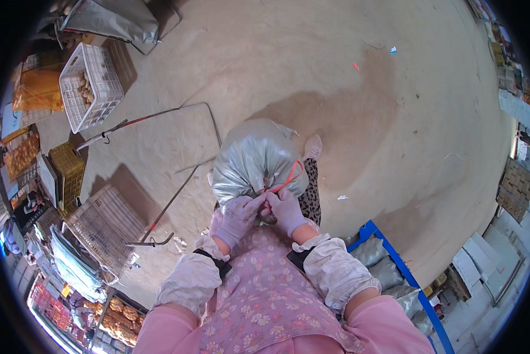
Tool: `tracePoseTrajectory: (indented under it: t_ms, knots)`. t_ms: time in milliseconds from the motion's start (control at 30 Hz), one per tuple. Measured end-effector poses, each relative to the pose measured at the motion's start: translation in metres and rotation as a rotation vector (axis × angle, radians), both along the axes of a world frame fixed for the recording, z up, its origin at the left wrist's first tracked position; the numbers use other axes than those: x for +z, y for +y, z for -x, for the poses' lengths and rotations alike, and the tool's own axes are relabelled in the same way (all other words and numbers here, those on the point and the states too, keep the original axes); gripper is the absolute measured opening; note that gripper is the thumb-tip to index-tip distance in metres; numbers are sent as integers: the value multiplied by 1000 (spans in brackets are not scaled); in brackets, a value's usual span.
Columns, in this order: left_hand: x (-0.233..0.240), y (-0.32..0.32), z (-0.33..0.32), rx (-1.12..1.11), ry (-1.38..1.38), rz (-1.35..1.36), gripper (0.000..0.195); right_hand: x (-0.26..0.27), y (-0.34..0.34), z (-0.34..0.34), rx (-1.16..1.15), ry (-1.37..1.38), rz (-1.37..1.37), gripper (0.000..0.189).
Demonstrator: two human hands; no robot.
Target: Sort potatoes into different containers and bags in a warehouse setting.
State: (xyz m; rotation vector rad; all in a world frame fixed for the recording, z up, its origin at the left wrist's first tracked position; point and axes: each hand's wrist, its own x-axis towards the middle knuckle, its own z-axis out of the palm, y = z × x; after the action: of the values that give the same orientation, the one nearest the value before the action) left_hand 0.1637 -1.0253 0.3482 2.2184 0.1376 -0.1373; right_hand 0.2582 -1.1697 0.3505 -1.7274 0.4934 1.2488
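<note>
A full silver-grey woven plastic sack (256,152) stands upright on the floor against my front, its mouth gathered towards me. A red tie string (289,179) goes around the gathered neck, and a loop of it sticks up to the right. My gloved left hand (239,217) has its fingertips closed at the tie. In my gloved right hand (287,210) the string is pinched between thumb and forefinger. The two hands meet over the neck, so they hide the knot and most of the bunched mouth.
Metal-framed hand trolleys (158,115) lie on the left. Near them stand a white plastic crate (92,88) holding potato-like produce, a yellow crate (67,177) and another crate (110,223). A blue metal frame (406,274) with filled sacks (384,270) is at my lower right.
</note>
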Motion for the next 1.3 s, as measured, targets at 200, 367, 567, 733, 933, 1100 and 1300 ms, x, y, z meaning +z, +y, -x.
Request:
tracePoseTrajectory:
  t_ms: [200, 367, 567, 733, 933, 1100, 1300]
  knots:
    - [5, 5, -11, -118, 116, 4, 29, 18, 5, -6, 5, -242, -13, 26]
    - [-10, 3, -15, -73, 137, -3, 16, 28, -2, -23, 546, -1158, -51, 39]
    - [-24, 29, -37, -163, 488, 245, 26, 51, -20, 6, 766, -727, -59, 37]
    - [-30, 35, -48, -270, 544, 305, 29, 16, -7, 33, 545, -747, 20, 38]
    - [-20, 26, -32, -106, 546, 352, 25, 12, 6, 8, 704, -548, 258, 30]
    - [-1, -1, -4, 322, 514, 590, 21, 36, 6, -13, 1027, -519, 289, 28]
    - [9, -16, -12, 751, 454, 509, 15, 41, 8, -15, 1088, -590, 200, 27]
